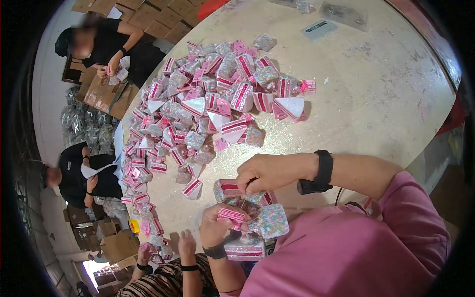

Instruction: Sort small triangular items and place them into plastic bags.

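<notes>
Two hands at work near the bench [366, 104] edge: we see the left hand [216, 226] grasping a pink tag [231, 216], the right hand [256, 172] just beyond it, fingers clenched — anything in those fingertips is too fine for us to make out. Sprinkle-covered ornament [273, 221] is just right of the tag, in front of the pink shirt [341, 247]. We've got a big heap of cake-slice ornaments [213, 99] ahead and left — a co-worker's hand [187, 243] lower left.
</notes>
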A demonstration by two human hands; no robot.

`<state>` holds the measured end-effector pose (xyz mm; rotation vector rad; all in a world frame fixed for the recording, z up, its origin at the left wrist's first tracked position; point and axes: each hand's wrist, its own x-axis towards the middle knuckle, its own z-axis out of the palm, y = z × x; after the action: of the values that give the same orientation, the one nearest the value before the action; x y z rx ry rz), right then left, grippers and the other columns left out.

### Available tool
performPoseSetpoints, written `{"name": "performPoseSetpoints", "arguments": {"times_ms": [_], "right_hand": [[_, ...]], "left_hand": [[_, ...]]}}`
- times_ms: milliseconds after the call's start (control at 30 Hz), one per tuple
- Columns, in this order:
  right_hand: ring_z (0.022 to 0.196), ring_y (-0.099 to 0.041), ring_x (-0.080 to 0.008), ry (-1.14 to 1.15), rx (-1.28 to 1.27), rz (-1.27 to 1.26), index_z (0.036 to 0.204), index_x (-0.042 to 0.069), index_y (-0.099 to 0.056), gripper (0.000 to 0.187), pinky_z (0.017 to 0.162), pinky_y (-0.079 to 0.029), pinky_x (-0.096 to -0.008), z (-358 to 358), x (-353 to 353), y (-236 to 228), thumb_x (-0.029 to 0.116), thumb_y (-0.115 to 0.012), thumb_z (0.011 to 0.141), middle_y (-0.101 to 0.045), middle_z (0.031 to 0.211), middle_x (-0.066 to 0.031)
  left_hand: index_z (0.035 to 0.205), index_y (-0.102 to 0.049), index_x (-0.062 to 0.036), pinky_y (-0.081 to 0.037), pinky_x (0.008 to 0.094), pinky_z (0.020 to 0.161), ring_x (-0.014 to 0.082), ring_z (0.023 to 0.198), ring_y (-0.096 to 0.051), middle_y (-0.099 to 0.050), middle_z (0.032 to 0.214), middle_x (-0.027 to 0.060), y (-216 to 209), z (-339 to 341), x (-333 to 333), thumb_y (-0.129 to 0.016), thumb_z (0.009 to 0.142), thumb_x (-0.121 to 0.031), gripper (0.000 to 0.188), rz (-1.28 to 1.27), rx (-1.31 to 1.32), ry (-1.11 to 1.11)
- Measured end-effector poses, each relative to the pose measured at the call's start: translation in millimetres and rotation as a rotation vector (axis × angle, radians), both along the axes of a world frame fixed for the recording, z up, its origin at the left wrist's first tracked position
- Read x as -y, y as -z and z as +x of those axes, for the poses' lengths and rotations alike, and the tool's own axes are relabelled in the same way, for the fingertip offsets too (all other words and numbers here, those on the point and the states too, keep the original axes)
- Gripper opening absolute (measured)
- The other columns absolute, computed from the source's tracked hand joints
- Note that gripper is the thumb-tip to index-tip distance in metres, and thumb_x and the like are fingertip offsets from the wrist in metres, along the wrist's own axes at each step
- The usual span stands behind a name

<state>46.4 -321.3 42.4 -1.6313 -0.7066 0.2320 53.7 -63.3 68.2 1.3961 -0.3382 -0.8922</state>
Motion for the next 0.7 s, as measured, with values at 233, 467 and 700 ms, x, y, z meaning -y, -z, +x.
{"name": "performPoseSetpoints", "arguments": {"times_ms": [233, 467, 700], "right_hand": [[0.071, -0.057, -0.015, 0.002, -0.223, 0.015, 0.087, -0.001, -0.062, 0.013, 0.066, -0.045, -0.0299, -15.9, 5.2, 1.4, 0.007, -0.06, 0.077, -0.061, 0.076, -0.0091], [0.071, -0.058, -0.0132, -0.028, -0.305, -0.009, 0.09, -0.001, -0.062, 0.015, 0.065, -0.046, -0.0282, -22.7, 14.7, 1.1, 0.006, -0.061, 0.077, -0.063, 0.078, -0.008], [0.072, -0.057, -0.0109, -0.065, -0.35, 0.023, 0.094, -0.001, -0.061, 0.019, 0.064, -0.045, -0.0282, -25.2, 22.5, 16.3, 0.008, -0.064, 0.077, -0.063, 0.078, -0.0068]], "left_hand": [[0.097, -0.052, 0.0076, -0.055, 0.0353, 0.06, 0.0268, 0.066, -0.066, -0.065, 0.085, 0.0237, 0.1, -3.3, 2.7, -0.057, 0.072, -0.002, 0.027, 0.071, 0.03, -0.072], [0.103, -0.05, 0.0036, -0.055, 0.0385, 0.057, 0.0308, 0.064, -0.066, -0.064, 0.085, 0.0256, 8.4, -4.0, -4.8, -0.058, 0.073, 0.0, 0.031, -0.009, -0.017, -0.065], [0.099, -0.051, 0.0039, -0.055, 0.0391, 0.056, 0.0304, 0.062, -0.065, -0.064, 0.084, 0.0251, 6.1, -6.5, 2.6, -0.065, 0.075, -0.007, 0.029, -0.013, 0.036, -0.081]]}}
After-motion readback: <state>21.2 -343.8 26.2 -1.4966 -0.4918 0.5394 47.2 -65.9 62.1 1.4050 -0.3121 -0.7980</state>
